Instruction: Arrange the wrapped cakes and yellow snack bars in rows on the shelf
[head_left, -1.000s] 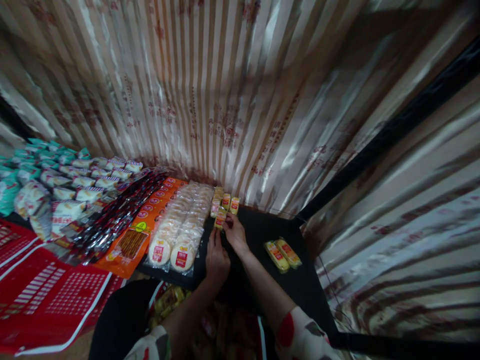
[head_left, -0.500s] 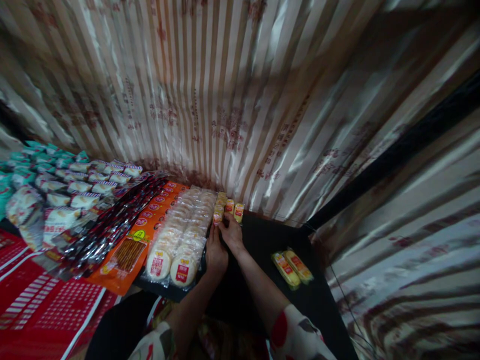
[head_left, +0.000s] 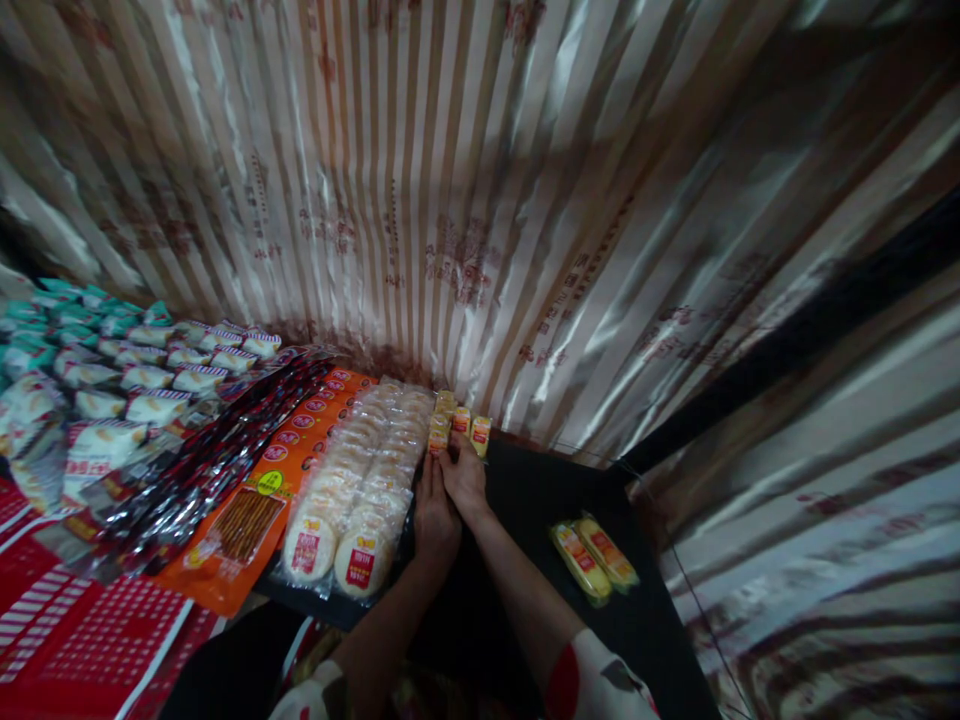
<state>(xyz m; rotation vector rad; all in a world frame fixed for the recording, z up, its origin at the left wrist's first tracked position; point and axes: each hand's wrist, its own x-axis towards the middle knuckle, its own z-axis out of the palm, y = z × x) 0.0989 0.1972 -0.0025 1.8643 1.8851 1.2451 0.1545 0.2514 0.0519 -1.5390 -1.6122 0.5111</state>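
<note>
Both hands meet at a row of small yellow packaged cakes [head_left: 438, 432] standing at the back of the black table. My left hand [head_left: 436, 518] is closed, its fingertips at the near end of the front packet. Pressed in from the other side, my right hand [head_left: 466, 478] has its thumb and fingers closed round the same packet; part of its grip is hidden. Just beyond that hand, two more yellow cake packets [head_left: 479, 433] stand upright. Left of my left hand lie two rows of round white crackers [head_left: 360, 562] in clear wrap, overlapping.
Two yellow cake packets [head_left: 592, 555] lie on the black table [head_left: 525, 500] at the right. Orange snack bags [head_left: 240, 530], dark shiny packets [head_left: 187, 490] and white and green bags [head_left: 161, 400] fill the left. A red basket [head_left: 97, 640] stands below; a striped curtain [head_left: 457, 150] hangs behind.
The view has shifted slightly, so the table goods sit a little lower. Both hands stay together at the same yellow packets, with hardly any movement.
</note>
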